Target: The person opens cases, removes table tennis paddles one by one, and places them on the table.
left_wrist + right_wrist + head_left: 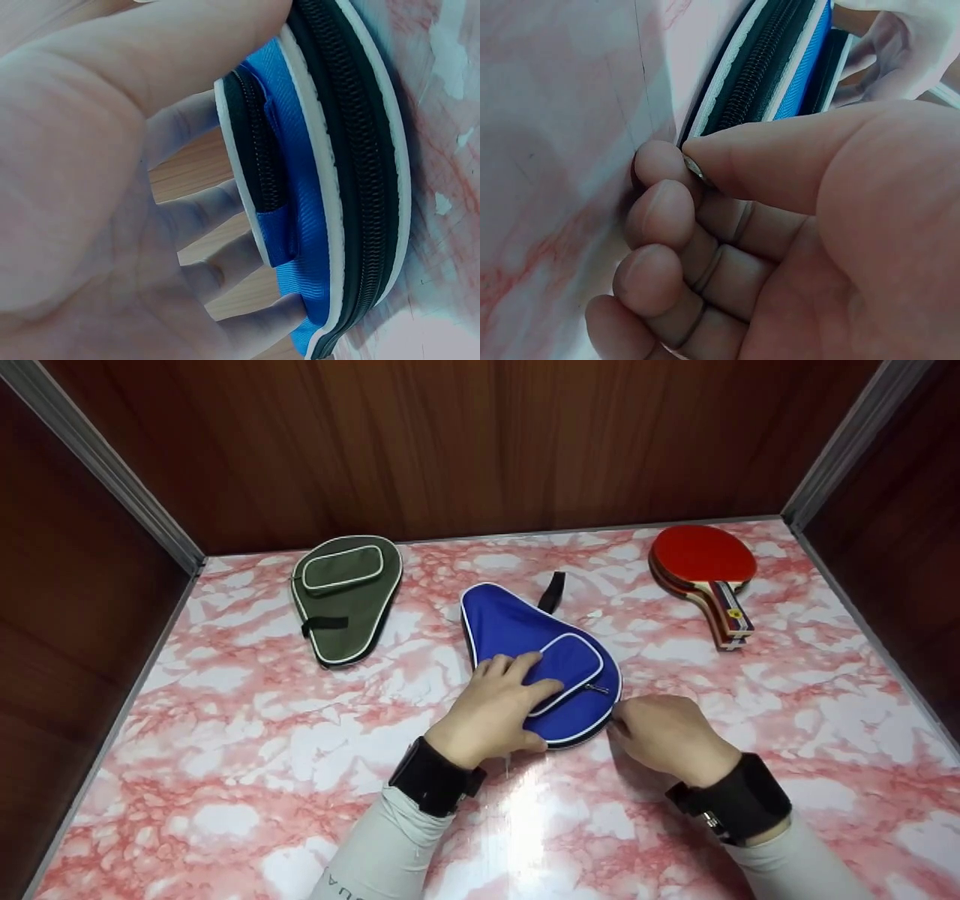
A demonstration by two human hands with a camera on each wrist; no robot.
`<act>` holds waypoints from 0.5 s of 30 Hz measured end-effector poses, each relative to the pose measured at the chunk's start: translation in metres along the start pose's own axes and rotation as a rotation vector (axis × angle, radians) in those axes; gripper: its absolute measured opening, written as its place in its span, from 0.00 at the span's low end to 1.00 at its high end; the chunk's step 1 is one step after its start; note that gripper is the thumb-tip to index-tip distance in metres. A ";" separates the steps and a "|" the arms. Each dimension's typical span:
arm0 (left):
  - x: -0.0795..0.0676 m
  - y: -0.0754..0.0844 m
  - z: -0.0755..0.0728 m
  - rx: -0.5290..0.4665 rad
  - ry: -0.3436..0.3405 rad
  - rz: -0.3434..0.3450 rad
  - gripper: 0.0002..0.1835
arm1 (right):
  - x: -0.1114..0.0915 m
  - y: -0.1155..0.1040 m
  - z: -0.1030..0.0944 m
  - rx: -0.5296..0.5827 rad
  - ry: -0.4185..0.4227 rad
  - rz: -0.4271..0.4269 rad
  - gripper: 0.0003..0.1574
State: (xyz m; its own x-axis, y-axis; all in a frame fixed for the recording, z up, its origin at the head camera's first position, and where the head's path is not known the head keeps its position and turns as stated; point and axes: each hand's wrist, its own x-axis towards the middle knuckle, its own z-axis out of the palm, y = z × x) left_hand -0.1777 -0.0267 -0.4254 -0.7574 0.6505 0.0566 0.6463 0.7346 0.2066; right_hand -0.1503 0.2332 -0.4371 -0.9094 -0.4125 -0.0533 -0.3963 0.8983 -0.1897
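A blue table tennis bat case [504,619] with white piping lies on the table, its round end toward me. My left hand [491,711] rests on it, fingers spread over the small front pocket [574,660] and thumb at the near edge. At the right of the round end, my right hand [664,731] pinches a small metal zipper pull [695,168] between thumb and index finger, the other fingers curled. The closed teeth of the edge zipper [356,127] run along the side in the left wrist view. Most of the pull is hidden by the fingers.
An olive green bat case [352,604] lies at the back left. Two stacked table tennis bats [705,556], the upper one red, lie at the back right. A black strap [553,591] sticks out behind the blue case. Wooden panels [480,450] enclose the table [247,780].
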 end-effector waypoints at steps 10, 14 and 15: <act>0.000 0.000 0.000 -0.001 -0.006 -0.008 0.44 | 0.001 0.000 -0.001 -0.002 -0.028 0.025 0.20; 0.001 0.000 0.001 0.002 -0.007 -0.008 0.44 | 0.000 0.001 0.000 -0.010 -0.020 0.023 0.19; 0.001 0.000 0.002 0.003 -0.007 -0.009 0.44 | 0.000 0.000 0.000 -0.012 -0.019 0.020 0.19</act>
State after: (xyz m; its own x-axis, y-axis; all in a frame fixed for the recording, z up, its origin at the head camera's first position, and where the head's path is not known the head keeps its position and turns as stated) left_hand -0.1777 -0.0257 -0.4268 -0.7625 0.6452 0.0482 0.6398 0.7409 0.2041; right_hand -0.1507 0.2335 -0.4371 -0.9149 -0.3967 -0.0753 -0.3792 0.9082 -0.1769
